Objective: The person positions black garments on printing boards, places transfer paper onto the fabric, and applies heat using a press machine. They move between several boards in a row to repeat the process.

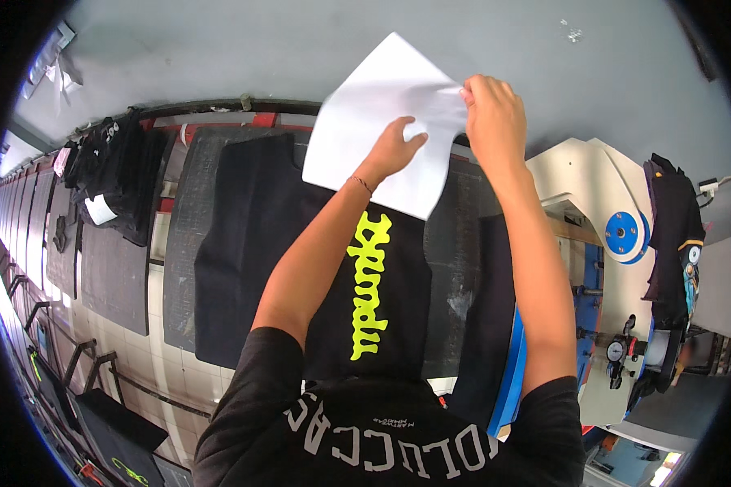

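Nearest, bright yellow-green lettering [369,284] runs from near to far along a piece of soft-looking black fabric [240,243]. The fabric lies mostly flat over a dark grey, worn rectangular surface [179,276]; it should be limp and drape readily, so I would smooth it with a flat palm or take it by its outer edges, away from the lettering.

Just past the lettering's far end is a thin, plain white four-cornered sheet [353,109], over the far part of the fabric and reaching beyond the surface's far edge. The left hand [391,150] is over its middle, thumb and fingers parted; whether it presses on the sheet I cannot tell. Farther and to the right, the right hand [495,114] pinches the sheet's far right corner, where the material creases and bends.

The sheet looks light, with some springiness, but likely to buckle or crease under a tight pinch. Whether it is slippery I cannot tell. Opposite corners seem the best holds, with light fingertips and gentle tension to keep it flat.
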Demonstrator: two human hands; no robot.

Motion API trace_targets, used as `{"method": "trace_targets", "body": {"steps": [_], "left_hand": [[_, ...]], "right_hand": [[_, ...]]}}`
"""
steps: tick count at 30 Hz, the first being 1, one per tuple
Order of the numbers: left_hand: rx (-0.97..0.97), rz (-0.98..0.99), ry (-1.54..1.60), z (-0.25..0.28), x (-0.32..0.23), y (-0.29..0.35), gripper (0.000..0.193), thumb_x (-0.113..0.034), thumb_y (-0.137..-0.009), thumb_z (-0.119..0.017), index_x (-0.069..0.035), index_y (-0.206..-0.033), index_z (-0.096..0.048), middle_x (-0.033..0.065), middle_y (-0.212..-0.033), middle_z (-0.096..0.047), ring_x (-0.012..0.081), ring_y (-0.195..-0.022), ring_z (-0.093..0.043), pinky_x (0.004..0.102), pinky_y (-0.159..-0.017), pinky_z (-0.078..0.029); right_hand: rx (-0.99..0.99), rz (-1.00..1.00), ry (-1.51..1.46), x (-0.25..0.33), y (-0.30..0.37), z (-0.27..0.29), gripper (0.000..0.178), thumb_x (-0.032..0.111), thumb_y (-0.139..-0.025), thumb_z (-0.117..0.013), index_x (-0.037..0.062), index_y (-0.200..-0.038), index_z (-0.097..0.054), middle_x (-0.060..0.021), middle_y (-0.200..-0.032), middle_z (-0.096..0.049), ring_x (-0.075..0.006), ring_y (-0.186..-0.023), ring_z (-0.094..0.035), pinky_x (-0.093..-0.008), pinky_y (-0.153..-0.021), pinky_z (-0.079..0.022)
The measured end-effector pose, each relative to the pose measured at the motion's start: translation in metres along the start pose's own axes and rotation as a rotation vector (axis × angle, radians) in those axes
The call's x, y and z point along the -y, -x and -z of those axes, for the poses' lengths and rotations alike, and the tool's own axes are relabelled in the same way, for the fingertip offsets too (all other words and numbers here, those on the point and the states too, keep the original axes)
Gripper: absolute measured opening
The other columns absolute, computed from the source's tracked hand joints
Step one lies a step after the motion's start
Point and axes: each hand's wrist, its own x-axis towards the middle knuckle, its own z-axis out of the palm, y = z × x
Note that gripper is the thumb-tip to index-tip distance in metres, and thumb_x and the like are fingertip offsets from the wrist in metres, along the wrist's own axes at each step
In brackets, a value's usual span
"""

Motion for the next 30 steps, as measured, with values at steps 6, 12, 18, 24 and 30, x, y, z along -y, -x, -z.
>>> {"method": "trace_targets", "body": {"steps": [6, 12, 18, 24, 30], "left_hand": [[0.172, -0.126, 0.488, 0.019, -0.044, 0.1, 0.075, -0.03, -0.092, -0.068, 0.004, -0.144, -0.026, 0.0189, -0.142, -0.044, 0.0295, -0.13, -0.045, 0.0405, -0.103, -0.042], [-0.179, 0.357, 0.854, -0.004, -0.099, 0.298, 0.058, -0.029, -0.093, -0.062, 0.003, -0.136, -0.041, 0.0125, -0.129, -0.052, 0.0211, -0.117, -0.055, 0.0328, -0.095, -0.048], [-0.858, 0.444, 0.679, -0.014, -0.059, 0.429, 0.018, -0.012, -0.094, -0.056, 0.002, -0.105, -0.061, 0.0064, -0.097, -0.063, 0.0144, -0.084, -0.058, 0.0289, -0.069, -0.047], [-1.001, 0.603, 0.789, 0.012, -0.055, 0.666, 0.039, -0.013, -0.093, -0.054, 0.004, -0.127, -0.047, 0.0149, -0.121, -0.06, 0.0274, -0.111, -0.059, 0.0423, -0.097, -0.048], [-0.894, 0.983, 0.942, -0.031, -0.085, 1.036, 0.051, -0.02, -0.093, -0.05, 0.003, -0.138, -0.04, 0.017, -0.133, -0.053, 0.0332, -0.118, -0.055, 0.0472, -0.097, -0.045]], "right_hand": [[0.087, 0.057, -0.193, 0.072, 0.07, 0.083, 0.007, 0.01, -0.084, -0.059, 0.0068, -0.089, -0.056, -0.0089, -0.093, -0.062, -0.0306, -0.096, -0.058, -0.0436, -0.082, -0.044], [0.191, 0.068, -0.446, 0.148, 0.207, 0.085, 0.011, 0.008, -0.083, -0.059, 0.0067, -0.094, -0.059, -0.0079, -0.102, -0.062, -0.0276, -0.109, -0.057, -0.0418, -0.093, -0.044], [0.361, -0.036, -0.841, 0.235, 0.314, 0.114, 0.03, 0.019, -0.084, -0.068, 0.0001, -0.106, -0.059, -0.0148, -0.114, -0.06, -0.0329, -0.113, -0.054, -0.0428, -0.097, -0.043], [0.752, 0.009, -1.128, 0.199, 0.433, 0.198, 0.03, 0.026, -0.09, -0.066, 0.0034, -0.109, -0.059, -0.0145, -0.116, -0.06, -0.0333, -0.114, -0.054, -0.0436, -0.097, -0.043], [0.994, -0.005, -1.241, 0.182, 0.514, 0.252, 0.034, 0.03, -0.093, -0.062, 0.0027, -0.111, -0.059, -0.016, -0.115, -0.062, -0.0343, -0.113, -0.055, -0.0425, -0.099, -0.042]]}}
